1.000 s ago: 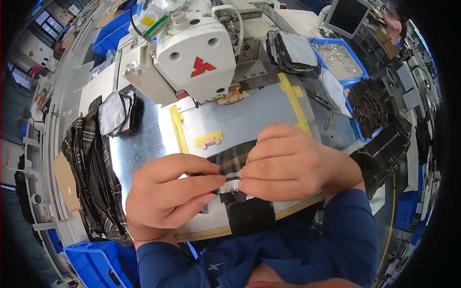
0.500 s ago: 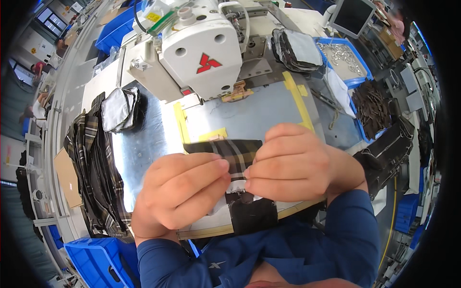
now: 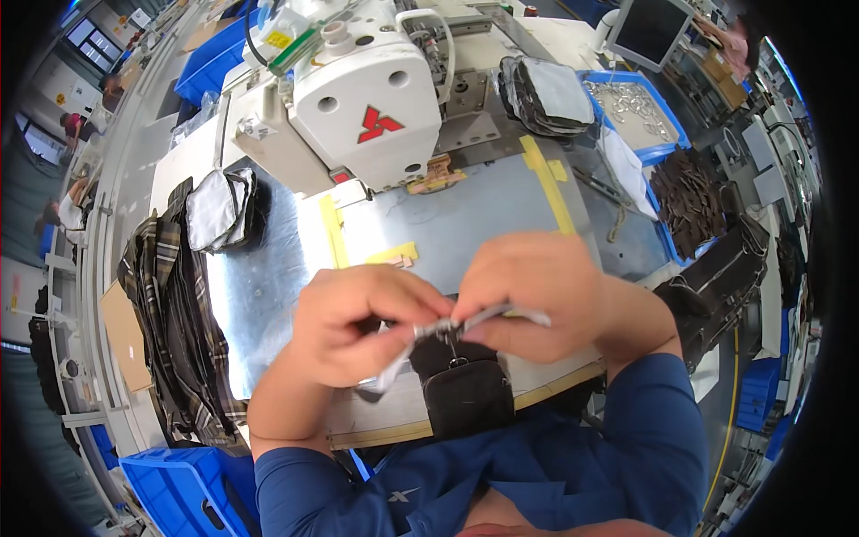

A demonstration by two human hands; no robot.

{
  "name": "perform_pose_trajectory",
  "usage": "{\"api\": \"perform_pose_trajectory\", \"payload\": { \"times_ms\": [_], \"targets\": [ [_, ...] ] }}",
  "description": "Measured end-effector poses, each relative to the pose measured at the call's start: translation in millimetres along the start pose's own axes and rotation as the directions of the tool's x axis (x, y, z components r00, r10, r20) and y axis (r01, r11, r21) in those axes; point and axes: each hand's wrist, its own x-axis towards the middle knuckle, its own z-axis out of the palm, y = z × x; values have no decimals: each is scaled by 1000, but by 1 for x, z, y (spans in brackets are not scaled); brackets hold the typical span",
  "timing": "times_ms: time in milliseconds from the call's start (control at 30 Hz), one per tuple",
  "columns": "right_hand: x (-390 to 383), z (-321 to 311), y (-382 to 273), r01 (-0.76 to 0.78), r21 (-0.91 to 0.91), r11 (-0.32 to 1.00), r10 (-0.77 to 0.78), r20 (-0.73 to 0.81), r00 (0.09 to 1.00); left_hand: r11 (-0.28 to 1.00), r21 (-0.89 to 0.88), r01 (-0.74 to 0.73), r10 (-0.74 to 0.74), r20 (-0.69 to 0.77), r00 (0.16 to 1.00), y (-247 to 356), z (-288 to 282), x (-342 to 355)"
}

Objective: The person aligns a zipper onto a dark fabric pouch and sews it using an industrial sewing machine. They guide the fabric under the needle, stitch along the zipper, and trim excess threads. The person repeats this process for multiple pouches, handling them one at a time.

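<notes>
Just beyond the black pouch (image 3: 467, 398), left hand (image 3: 353, 318) and right hand (image 3: 532, 286) pinch pale-edged fabric (image 3: 431, 329), fingers (image 3: 425, 300) nearly closed; even tension should help.

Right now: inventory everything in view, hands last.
held cloth: 1, whitish, between hands, blurred
pouch: 1, black, below hands
sewing machine: 1, white, top centre
worktable: 1, grey, centre
tape: several, yellow, centre
cloth stacks: 2, black-white, beside machine
plaid pile: 1, dark, left
metal pieces: many, silvery, right
strips: many, brown, right
trays: 2, blue, right
monitor: 1, dark screen, upper right
crates: 2+, blue, left
co-workers: 2+, red, pink tops, background
left hand: 1, bare, on cloth
right hand: 1, bare, on cloth
</notes>
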Motion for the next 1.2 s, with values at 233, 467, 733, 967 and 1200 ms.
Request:
{"api": "perform_pose_trajectory", "payload": {
  "times_ms": [233,467,733,967,1200],
  "targets": [
    [3,-2,1,-342,-7,940,340,-95,936,992,-116,53,-80,-248,966,-14,29,-1],
    [2,-4,0,-327,21,945,327,-6,945,952,269,147,-52,-333,942,-4,34,0],
    [11,-6,-4,-108,-200,974,121,51,991,908,400,125,-6,-286,958,-7,40,3],
    [6,-1,-6,-78,-350,934,104,57,993,852,514,100,14,-214,977,-19,41,8],
    [6,-2,-6,-40,-430,902,66,45,997,884,466,48,54,-202,978,-30,39,13]
  ]
}}
